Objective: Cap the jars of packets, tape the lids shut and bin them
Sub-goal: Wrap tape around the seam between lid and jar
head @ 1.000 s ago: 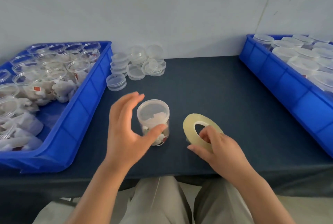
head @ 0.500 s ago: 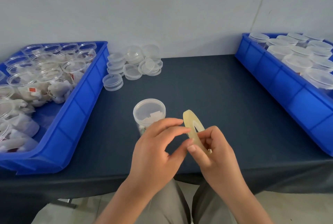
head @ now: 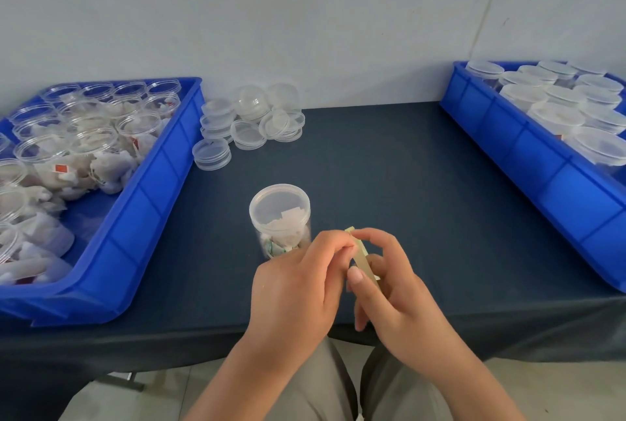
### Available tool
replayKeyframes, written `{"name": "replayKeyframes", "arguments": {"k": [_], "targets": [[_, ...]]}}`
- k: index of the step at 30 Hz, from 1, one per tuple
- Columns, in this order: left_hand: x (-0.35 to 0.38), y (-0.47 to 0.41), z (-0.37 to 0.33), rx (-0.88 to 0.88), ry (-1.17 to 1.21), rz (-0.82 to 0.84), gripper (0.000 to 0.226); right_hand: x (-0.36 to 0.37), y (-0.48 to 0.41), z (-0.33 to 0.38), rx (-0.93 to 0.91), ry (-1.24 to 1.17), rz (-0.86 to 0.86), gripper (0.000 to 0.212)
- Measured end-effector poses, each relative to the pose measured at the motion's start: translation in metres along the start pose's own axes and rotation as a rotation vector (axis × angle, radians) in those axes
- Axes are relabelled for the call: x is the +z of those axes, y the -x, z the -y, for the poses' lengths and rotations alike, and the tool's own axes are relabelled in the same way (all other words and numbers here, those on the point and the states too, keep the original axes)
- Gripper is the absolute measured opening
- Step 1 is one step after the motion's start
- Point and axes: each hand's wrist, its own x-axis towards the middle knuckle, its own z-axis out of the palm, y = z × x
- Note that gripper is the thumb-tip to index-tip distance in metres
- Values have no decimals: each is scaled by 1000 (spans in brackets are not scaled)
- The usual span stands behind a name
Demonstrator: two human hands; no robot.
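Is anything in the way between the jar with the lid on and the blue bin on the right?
Nothing visible. Only bare table lies between the capped jar and the right bin, which holds capped jars; its wall must be cleared. The left hand and right hand hold the tape roll.

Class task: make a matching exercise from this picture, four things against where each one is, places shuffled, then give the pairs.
Things
1 tape roll
2 capped jar
3 loose lids
4 open jars

Places
A in the left bin
B stacked near the wall
C held by left hand and right hand
D alone on the table

Pairs: 1-C, 2-D, 3-B, 4-A
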Motion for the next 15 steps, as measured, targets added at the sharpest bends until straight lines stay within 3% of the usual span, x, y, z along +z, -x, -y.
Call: {"name": "replayKeyframes", "arguments": {"k": [5, 8, 13, 15], "targets": [[-5, -3, 6, -36, 15, 11, 14, -10, -1, 7, -6, 21, 74, 53], [-10, -7, 11, -31, -13, -103, 23, -12, -4, 14, 17, 117, 72, 43], [-11, -4, 12, 8, 65, -228, 7, -14, -10, 21, -44, 327, 52, 28], [-10, -3, 15, -22, 92, -228, 12, -15, -13, 21, -41, 320, 36, 27]]}}
